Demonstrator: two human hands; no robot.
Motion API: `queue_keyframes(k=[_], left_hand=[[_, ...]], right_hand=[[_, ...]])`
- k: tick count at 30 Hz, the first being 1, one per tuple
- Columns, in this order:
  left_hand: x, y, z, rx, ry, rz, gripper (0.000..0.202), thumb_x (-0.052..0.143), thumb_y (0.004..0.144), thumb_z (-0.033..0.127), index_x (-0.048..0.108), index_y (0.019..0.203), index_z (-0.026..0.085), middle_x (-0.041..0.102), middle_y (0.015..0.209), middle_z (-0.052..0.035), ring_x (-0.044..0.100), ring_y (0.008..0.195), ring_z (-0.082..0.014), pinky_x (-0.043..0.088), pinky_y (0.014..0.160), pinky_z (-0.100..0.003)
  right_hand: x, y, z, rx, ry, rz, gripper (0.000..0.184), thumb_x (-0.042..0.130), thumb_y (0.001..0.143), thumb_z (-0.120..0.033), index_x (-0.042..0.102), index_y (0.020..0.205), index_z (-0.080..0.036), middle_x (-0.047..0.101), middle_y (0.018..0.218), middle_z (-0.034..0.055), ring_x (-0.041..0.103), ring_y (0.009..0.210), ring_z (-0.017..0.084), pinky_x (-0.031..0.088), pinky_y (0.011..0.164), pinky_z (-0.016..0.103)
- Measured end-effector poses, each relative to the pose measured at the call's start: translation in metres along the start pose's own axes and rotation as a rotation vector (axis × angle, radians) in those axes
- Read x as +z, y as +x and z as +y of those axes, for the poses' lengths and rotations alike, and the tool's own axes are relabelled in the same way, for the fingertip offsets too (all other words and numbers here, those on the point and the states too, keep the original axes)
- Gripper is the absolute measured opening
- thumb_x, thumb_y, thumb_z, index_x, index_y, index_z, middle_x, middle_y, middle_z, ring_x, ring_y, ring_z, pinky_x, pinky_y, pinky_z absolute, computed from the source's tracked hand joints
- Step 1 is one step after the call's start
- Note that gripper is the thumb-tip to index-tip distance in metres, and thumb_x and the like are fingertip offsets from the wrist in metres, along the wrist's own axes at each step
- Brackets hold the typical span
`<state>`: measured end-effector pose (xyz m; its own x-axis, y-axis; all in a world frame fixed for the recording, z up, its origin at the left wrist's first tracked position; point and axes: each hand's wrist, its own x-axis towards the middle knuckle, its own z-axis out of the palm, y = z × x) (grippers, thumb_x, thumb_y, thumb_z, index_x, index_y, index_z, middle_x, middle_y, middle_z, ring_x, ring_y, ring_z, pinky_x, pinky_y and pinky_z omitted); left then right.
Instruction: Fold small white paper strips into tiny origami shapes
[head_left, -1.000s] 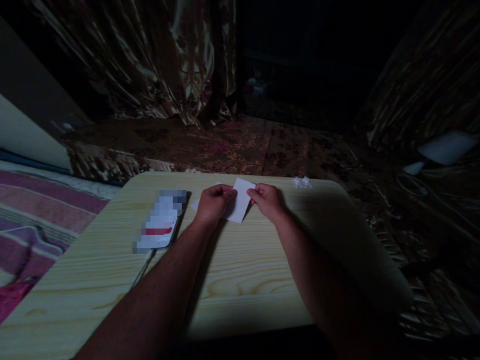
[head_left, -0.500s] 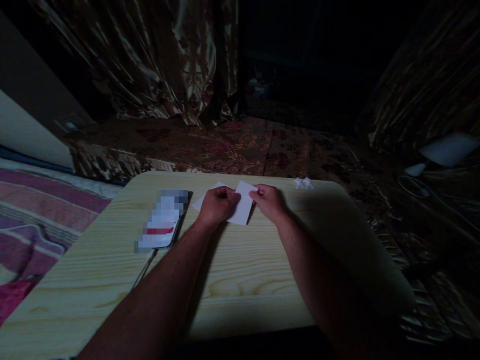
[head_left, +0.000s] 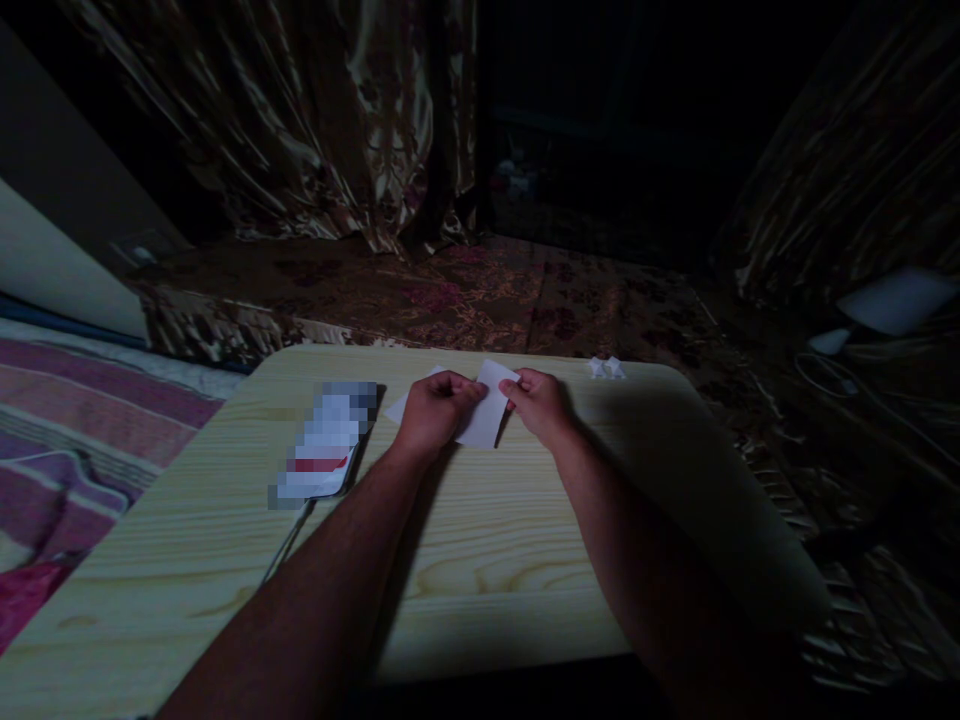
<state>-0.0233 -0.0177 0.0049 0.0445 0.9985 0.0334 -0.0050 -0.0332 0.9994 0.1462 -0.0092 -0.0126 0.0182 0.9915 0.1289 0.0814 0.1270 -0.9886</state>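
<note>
Between my two hands, over the far half of the wooden table [head_left: 480,560], is a small piece of white paper [head_left: 486,420]. My left hand [head_left: 435,412] pinches its left side between thumb and fingers. Its right edge is gripped by the thumb and forefinger of my right hand [head_left: 536,402]. Another piece of white paper [head_left: 395,408] lies on the table, partly hidden behind my left hand. Two small white folded paper shapes [head_left: 606,368] sit side by side near the far edge, beyond my right hand.
A phone [head_left: 326,440] with a blurred-out screen lies left of my left hand, with a white cable [head_left: 283,545] running toward me. A striped bedspread [head_left: 90,410] is at the left. Curtains [head_left: 360,120] hang behind the table, and a white lamp [head_left: 896,300] stands at the right.
The held paper has shifted very slightly to the right and tilted a little. Both hands keep their pinch on it; the other things stay where they were.
</note>
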Motion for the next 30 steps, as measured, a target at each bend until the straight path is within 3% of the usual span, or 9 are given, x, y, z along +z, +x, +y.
queue_keyframes(k=[5, 11, 15, 20, 24, 30], left_hand=[[0.002, -0.004, 0.007, -0.105, -0.343, -0.210, 0.024, 0.070, 0.071, 0.038, 0.060, 0.079, 0.018, 0.062, 0.070, -0.0004, 0.057, 0.060, -0.0129, 0.044, 0.058, -0.026], [0.006, -0.012, 0.014, -0.142, -0.446, -0.356, 0.023, 0.070, 0.072, 0.035, 0.057, 0.085, 0.020, 0.068, 0.083, -0.0045, 0.066, 0.074, -0.0194, 0.050, 0.072, -0.035], [0.006, -0.009, 0.010, -0.070, -0.389, -0.266, 0.024, 0.072, 0.070, 0.035, 0.059, 0.082, 0.018, 0.068, 0.079, -0.0048, 0.065, 0.070, -0.0185, 0.050, 0.070, -0.034], [0.005, -0.003, 0.004, 0.062, -0.140, -0.072, 0.028, 0.076, 0.066, 0.038, 0.064, 0.079, 0.016, 0.069, 0.080, -0.0045, 0.061, 0.067, -0.0151, 0.047, 0.065, -0.028], [0.007, -0.005, 0.006, 0.141, -0.098, -0.038, 0.028, 0.076, 0.065, 0.037, 0.066, 0.080, 0.015, 0.070, 0.094, -0.0087, 0.064, 0.081, -0.0174, 0.048, 0.077, -0.030], [0.008, -0.007, 0.009, 0.145, -0.065, -0.031, 0.029, 0.077, 0.064, 0.037, 0.067, 0.078, 0.015, 0.070, 0.102, -0.0103, 0.065, 0.091, -0.0198, 0.049, 0.085, -0.032]], right_hand=[[-0.002, -0.001, -0.002, -0.056, 0.040, 0.047, 0.027, 0.064, 0.075, -0.044, 0.058, 0.075, -0.018, 0.052, 0.057, -0.0053, 0.045, 0.049, 0.007, 0.034, 0.046, 0.018], [0.008, -0.003, -0.008, -0.057, 0.071, 0.051, 0.028, 0.064, 0.074, -0.046, 0.055, 0.076, -0.019, 0.055, 0.061, -0.0045, 0.051, 0.048, 0.008, 0.036, 0.042, 0.018], [0.013, -0.005, -0.013, -0.074, 0.170, 0.092, 0.040, 0.073, 0.067, -0.039, 0.048, 0.094, -0.022, 0.059, 0.067, -0.0062, 0.051, 0.047, 0.008, 0.037, 0.040, 0.018], [0.010, -0.008, -0.017, -0.088, 0.228, 0.074, 0.036, 0.070, 0.071, -0.042, 0.046, 0.089, -0.023, 0.061, 0.070, -0.0044, 0.056, 0.051, 0.009, 0.039, 0.041, 0.018], [0.009, -0.011, -0.020, -0.080, 0.219, 0.037, 0.033, 0.068, 0.073, -0.046, 0.052, 0.082, -0.020, 0.062, 0.069, -0.0012, 0.058, 0.055, 0.010, 0.039, 0.043, 0.019], [0.010, -0.012, -0.020, -0.050, 0.200, 0.024, 0.034, 0.070, 0.071, -0.047, 0.055, 0.080, -0.019, 0.064, 0.067, -0.0003, 0.059, 0.056, 0.011, 0.039, 0.044, 0.020]])
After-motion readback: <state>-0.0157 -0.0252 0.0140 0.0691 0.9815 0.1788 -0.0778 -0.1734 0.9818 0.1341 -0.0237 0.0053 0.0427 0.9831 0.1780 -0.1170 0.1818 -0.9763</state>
